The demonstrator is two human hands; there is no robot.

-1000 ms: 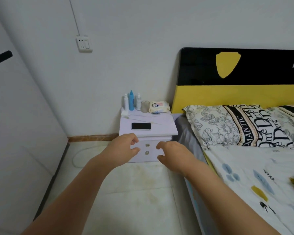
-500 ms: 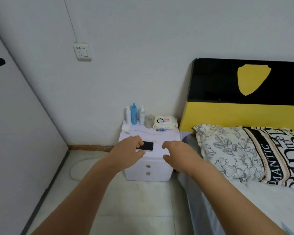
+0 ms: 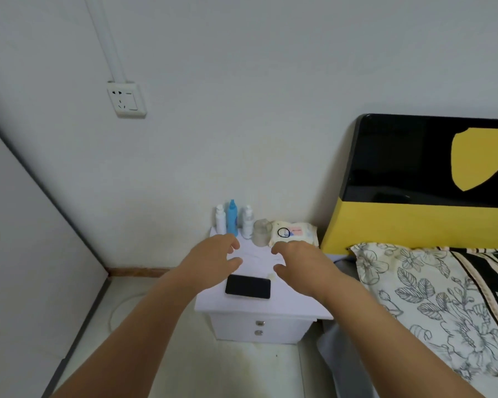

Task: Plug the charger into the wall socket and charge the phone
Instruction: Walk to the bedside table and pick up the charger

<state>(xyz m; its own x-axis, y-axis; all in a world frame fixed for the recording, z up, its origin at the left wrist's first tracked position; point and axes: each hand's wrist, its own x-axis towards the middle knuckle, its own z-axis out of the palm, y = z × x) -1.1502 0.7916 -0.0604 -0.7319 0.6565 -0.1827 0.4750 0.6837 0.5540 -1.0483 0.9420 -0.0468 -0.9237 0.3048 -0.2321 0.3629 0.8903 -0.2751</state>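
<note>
A black phone lies flat near the front of a white nightstand. A thin white cable lies across the nightstand top between my hands, and the charger itself is hidden. My left hand hovers over the nightstand just behind the phone, fingers spread and empty. My right hand hovers to the phone's right, fingers curled apart and empty. A white wall socket sits high on the wall at the upper left, with nothing plugged in.
Three small bottles, a cloudy jar and a wipes pack line the nightstand's back. A bed with a patterned pillow and black-yellow headboard is at right. A white cupboard side stands left. A white cord loops on the floor.
The view has moved closer and tilted up toward the wall. Both hands have advanced from the nightstand's front edge to above its top, past the phone.
</note>
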